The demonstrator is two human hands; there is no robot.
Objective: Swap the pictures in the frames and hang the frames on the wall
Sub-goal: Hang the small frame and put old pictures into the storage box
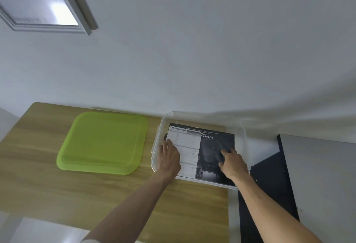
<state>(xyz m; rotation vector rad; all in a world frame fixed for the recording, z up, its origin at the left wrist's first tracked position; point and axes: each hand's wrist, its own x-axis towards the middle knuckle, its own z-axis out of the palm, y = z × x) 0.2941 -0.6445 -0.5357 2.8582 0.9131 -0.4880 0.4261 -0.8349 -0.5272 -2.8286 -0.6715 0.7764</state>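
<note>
One view only, head-worn, wide-angle. We look forward and steeply down from above the wooden table [38,185], facing the white wall [212,40] it stands against. Horizon tilted; straight edges bow toward the borders. Both forearms enter from the bottom edge, so we stand close, at arm's reach of the clear plastic bin [243,133] near centre. A grey picture frame [84,17] on the wall clips the upper left corner.

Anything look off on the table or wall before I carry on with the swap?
Nothing looks damaged or spilled. The clear bin juts past the table's right edge. Its green lid lies flat beside it, and both hands, left hand and right hand, rest on the printed sheets inside.
</note>
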